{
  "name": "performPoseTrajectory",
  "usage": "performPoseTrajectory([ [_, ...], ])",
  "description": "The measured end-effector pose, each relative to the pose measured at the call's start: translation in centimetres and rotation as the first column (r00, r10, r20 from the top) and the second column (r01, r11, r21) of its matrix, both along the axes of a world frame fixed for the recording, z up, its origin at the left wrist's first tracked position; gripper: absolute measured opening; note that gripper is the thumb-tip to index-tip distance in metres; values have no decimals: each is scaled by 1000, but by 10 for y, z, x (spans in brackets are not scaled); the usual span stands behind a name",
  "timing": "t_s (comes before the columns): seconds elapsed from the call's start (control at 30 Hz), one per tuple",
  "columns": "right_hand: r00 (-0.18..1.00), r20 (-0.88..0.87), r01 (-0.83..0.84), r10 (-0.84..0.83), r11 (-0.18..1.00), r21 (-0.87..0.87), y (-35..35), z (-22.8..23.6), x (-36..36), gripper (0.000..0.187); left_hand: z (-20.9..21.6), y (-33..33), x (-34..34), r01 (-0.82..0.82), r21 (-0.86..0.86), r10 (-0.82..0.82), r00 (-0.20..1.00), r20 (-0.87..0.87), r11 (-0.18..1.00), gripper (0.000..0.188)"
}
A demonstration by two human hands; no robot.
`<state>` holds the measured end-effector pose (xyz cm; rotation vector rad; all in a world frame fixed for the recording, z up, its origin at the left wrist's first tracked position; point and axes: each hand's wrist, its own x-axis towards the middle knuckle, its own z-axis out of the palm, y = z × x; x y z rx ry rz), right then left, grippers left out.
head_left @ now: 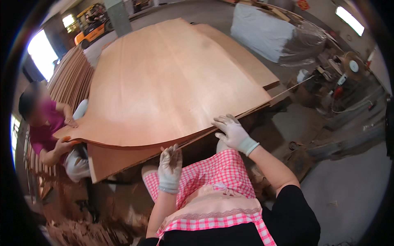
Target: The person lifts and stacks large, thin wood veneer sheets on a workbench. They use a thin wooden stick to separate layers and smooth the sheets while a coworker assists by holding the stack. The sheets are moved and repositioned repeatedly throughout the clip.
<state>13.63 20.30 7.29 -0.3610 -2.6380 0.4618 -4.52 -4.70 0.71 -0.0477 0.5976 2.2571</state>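
A large, pale wood veneer sheet (164, 82) lies over a stack of sheets in front of me, its near left edge lifted and curving. My right hand (233, 133), in a white glove, rests on the near edge of the sheet with its fingers stretched out. Just below that edge, my left hand (170, 166), also gloved, is raised with its fingers drawn together. What it holds, if anything, is too small to make out. Under the lifted edge shows a lower wood sheet (115, 160).
At the left, a person in a magenta shirt (47, 119) has both hands at the sheet's left corner, something orange in one. Leaning boards (74, 76) and an orange forklift (92, 30) stand behind. A plastic-wrapped stack (262, 33) and cluttered machinery (340, 78) are at the right.
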Motion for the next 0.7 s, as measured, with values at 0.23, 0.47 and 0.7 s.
performPoseTrajectory([
  [0.23,672,-530,456,-518,853,-255,39,-44,26,24,0,-19,6,52,53,-52,999,2,997,10],
  [0.47,181,-38,186,-983,73,-980,188,-118,93,29,-6,-24,19,196,51,-192,979,-71,979,14],
  [0.7,197,-34,-430,-980,-55,-901,240,-93,99,31,-10,-46,10,405,27,-364,847,-386,914,19],
])
